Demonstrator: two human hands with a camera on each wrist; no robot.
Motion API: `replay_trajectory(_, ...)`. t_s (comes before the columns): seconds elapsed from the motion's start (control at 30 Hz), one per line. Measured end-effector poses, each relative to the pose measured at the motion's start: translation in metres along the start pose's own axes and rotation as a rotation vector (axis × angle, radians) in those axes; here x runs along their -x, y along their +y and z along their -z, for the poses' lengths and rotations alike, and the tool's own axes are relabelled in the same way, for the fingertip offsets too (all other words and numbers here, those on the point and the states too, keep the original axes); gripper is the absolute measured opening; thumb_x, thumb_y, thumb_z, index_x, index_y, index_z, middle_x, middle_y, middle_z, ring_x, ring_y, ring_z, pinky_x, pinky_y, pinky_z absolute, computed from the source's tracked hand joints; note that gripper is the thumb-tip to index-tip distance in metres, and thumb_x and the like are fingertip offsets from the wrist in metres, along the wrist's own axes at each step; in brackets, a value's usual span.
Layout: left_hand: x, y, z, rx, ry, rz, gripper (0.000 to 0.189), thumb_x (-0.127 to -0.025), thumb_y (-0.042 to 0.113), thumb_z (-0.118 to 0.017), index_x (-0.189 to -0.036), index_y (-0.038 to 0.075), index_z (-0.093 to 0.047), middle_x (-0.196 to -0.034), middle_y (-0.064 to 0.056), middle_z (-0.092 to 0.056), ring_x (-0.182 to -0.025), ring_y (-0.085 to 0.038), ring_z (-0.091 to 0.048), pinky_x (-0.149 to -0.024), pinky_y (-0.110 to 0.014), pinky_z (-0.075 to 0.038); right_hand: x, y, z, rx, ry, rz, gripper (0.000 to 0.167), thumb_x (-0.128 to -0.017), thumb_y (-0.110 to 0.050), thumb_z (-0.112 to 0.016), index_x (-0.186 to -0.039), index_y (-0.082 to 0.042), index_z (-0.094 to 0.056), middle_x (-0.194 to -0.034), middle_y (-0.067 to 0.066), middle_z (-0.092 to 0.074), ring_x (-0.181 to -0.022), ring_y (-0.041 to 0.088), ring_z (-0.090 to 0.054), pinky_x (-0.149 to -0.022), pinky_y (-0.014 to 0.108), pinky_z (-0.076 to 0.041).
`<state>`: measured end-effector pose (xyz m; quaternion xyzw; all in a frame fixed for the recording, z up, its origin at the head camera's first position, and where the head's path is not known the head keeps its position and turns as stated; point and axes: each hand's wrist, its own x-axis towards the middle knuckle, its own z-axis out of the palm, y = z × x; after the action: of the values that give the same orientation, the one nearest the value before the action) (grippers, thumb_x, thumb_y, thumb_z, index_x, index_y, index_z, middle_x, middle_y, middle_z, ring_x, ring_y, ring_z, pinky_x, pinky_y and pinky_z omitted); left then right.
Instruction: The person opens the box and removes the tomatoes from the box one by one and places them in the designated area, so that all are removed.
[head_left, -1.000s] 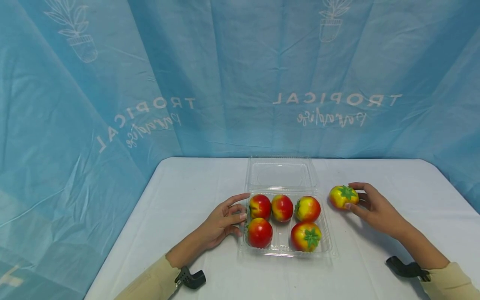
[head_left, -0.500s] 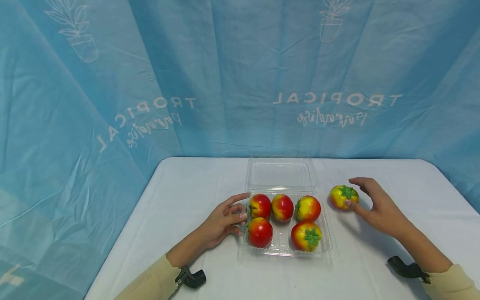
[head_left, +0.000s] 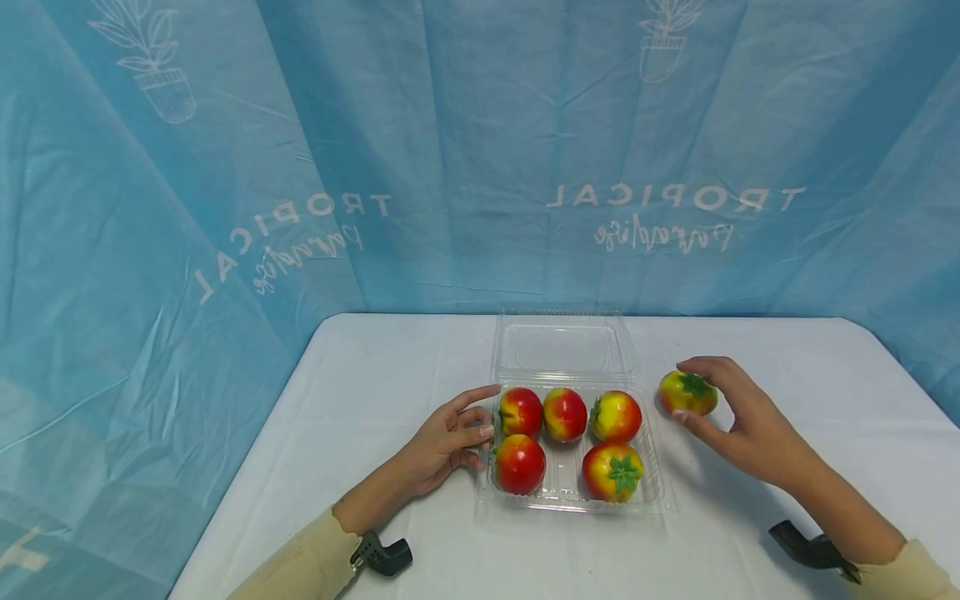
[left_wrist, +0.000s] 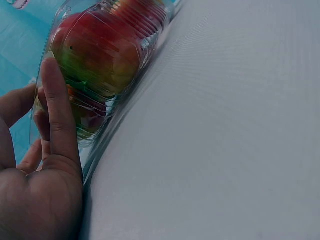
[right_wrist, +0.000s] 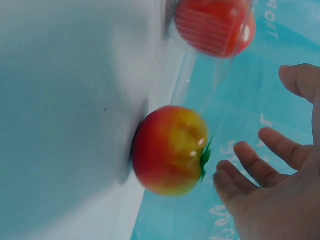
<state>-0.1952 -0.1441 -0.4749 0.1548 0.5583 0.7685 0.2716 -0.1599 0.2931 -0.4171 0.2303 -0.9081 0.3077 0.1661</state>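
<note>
A clear plastic clamshell container point(head_left: 561, 479) lies on the table with its lid point(head_left: 562, 348) folded back. Several glossy red-and-yellow tomatoes point(head_left: 521, 465) with green calyxes sit inside it in two rows. My left hand point(head_left: 442, 446) holds the container's left rim, thumb on the edge and index finger stretched along it; in the left wrist view a finger lies against the ribbed wall. Right of the container, one more tomato point(head_left: 686, 393) rests on the table. My right hand point(head_left: 753, 425) hovers around it, thumb and fingers spread; a gap shows between them in the right wrist view.
A white cloth covers the table point(head_left: 405, 358). Behind and to the left hangs a blue printed curtain point(head_left: 480, 167). Each wrist carries a black camera mount point(head_left: 386, 557).
My right hand has let go of the outer tomato, lifted its fingers, and shifted left over it. That tomato stays in place. The left hand and container have not moved.
</note>
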Motion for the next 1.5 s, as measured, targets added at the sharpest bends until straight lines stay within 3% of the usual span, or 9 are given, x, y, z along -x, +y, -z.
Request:
replay_trajectory(0.27, 0.0, 0.0, 0.0, 0.009, 0.002, 0.005, 0.067, -0.104, 0.005, -0.065, -0.164, 0.015, -0.037, -0.109, -0.003, -0.058, -0.086, -0.012, -0.064, -0.068, -0.028, -0.065, -0.001, -0.019, 0.0, 0.014, -0.039, 0.022, 0.068, -0.085, -0.011, -0.09, -0.144, -0.026, -0.059, -0.143, -0.004, -0.059, -0.129, 0.017, -0.054, -0.107, 0.0, -0.03)
replay_trajectory(0.63, 0.0, -0.001, 0.002, -0.008, 0.0, 0.007, 0.069, -0.104, 0.006, -0.067, -0.164, 0.015, -0.036, -0.111, -0.003, -0.058, -0.087, -0.012, -0.064, -0.069, -0.028, -0.065, 0.002, -0.037, -0.002, 0.05, -0.109, 0.03, 0.071, -0.086, -0.02, -0.091, -0.146, -0.034, -0.058, -0.142, -0.01, -0.059, -0.13, 0.015, -0.057, -0.105, 0.002, -0.032)
replay_trajectory(0.93, 0.0, -0.002, 0.002, -0.005, -0.003, 0.01, 0.069, -0.103, 0.007, -0.067, -0.164, 0.015, -0.036, -0.111, -0.003, -0.058, -0.087, -0.012, -0.064, -0.069, -0.028, -0.065, 0.006, -0.048, -0.005, 0.006, -0.148, 0.116, 0.07, -0.085, -0.013, -0.09, -0.147, -0.026, -0.061, -0.146, -0.011, -0.057, -0.134, 0.011, -0.053, -0.107, 0.006, -0.04)
replay_trajectory(1.17, 0.001, -0.003, 0.002, -0.008, -0.011, 0.004, 0.069, -0.104, 0.008, -0.067, -0.165, 0.013, -0.035, -0.11, -0.003, -0.058, -0.086, -0.011, -0.064, -0.069, -0.028, -0.065, 0.008, -0.055, -0.009, 0.031, -0.212, 0.148, 0.077, -0.083, -0.011, -0.092, -0.15, -0.028, -0.058, -0.152, -0.012, -0.054, -0.137, 0.011, -0.054, -0.104, 0.016, -0.051)
replay_trajectory(1.33, 0.0, -0.002, 0.002, -0.005, -0.011, -0.001, 0.068, -0.104, 0.007, -0.067, -0.164, 0.014, -0.036, -0.111, -0.004, -0.058, -0.087, -0.012, -0.064, -0.069, -0.028, -0.065, 0.008, -0.059, -0.012, 0.009, -0.236, 0.188, 0.073, -0.083, -0.01, -0.091, -0.147, -0.029, -0.062, -0.149, -0.013, -0.055, -0.136, 0.011, -0.054, -0.104, 0.017, -0.052)
replay_trajectory(1.5, 0.0, -0.001, 0.002, -0.007, -0.014, -0.003, 0.068, -0.104, 0.006, -0.067, -0.165, 0.014, -0.035, -0.111, -0.004, -0.058, -0.087, -0.012, -0.064, -0.069, -0.028, -0.065, 0.009, -0.062, -0.016, -0.011, -0.268, 0.168, 0.067, -0.084, -0.014, -0.091, -0.143, -0.032, -0.064, -0.147, -0.017, -0.056, -0.134, 0.01, -0.055, -0.099, 0.026, -0.059)
